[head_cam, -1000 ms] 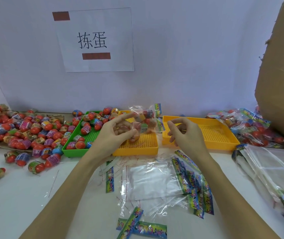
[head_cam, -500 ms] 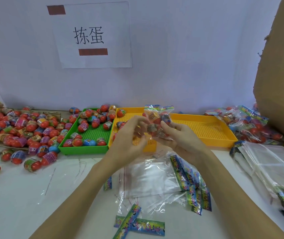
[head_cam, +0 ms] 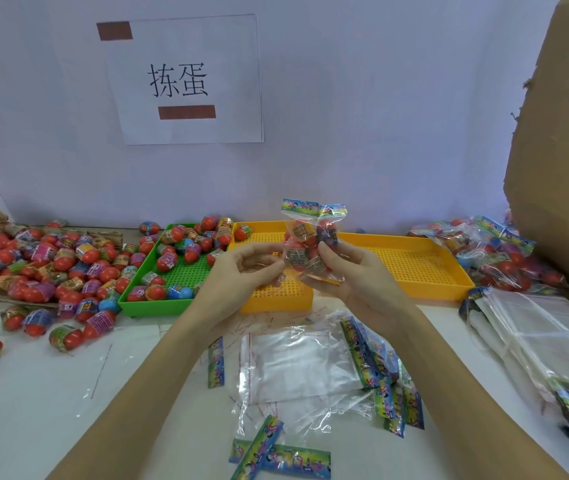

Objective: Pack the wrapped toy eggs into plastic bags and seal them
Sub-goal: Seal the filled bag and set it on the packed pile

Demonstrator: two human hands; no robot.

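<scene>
Holding the filled bag (head_cam: 312,249) upright, right hand (head_cam: 352,271) gripping, left hand (head_cam: 241,271) seemingly pinching its edge — press the flap flat.

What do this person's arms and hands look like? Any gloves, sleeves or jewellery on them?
Both forearms are bare as far as the frame shows, with no sleeve in sight. The left hand and the right hand wear no gloves, and no ring, watch or bracelet shows on the fingers or wrists. The fingernails look short and unpainted.
</scene>
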